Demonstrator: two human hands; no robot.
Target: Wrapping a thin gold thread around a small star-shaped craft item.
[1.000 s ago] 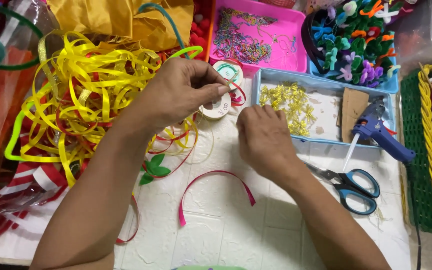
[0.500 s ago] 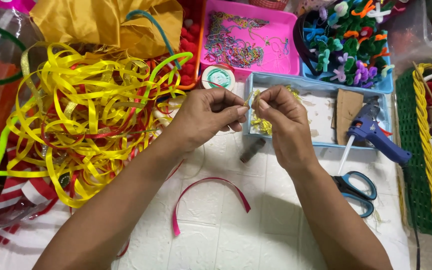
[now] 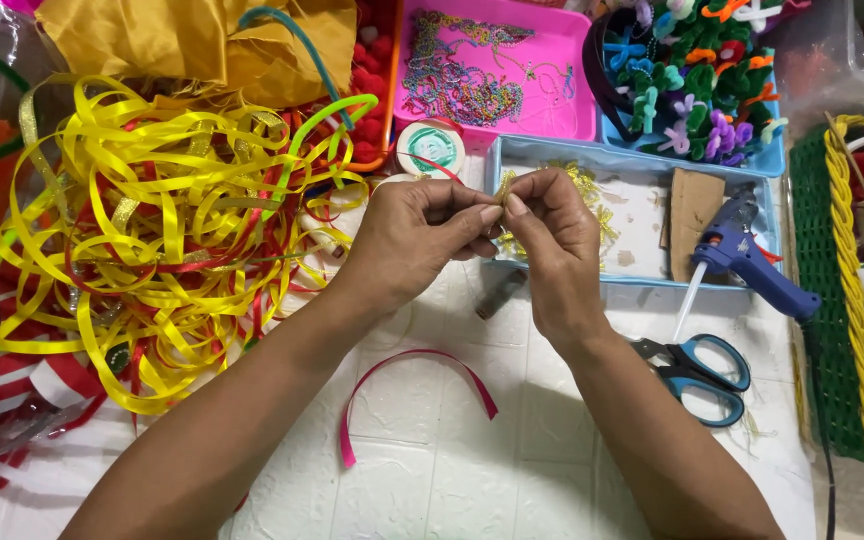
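A heap of yellow ribbon is lying well left of the fingers, a pink ribbon strip below them. The left hand and right hand are meeting fingertip to fingertip, both pinching a tiny gold piece — held up close, likely for fine work. Forearms are angling inward. Right of the fingers, a blue glue gun and scissors are resting — within reach.

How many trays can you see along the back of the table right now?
3. A pink tray of beaded chains sits back centre, a blue tray of pipe-cleaner shapes back right, and a pale blue tray just beyond the hands. Others may be hidden.
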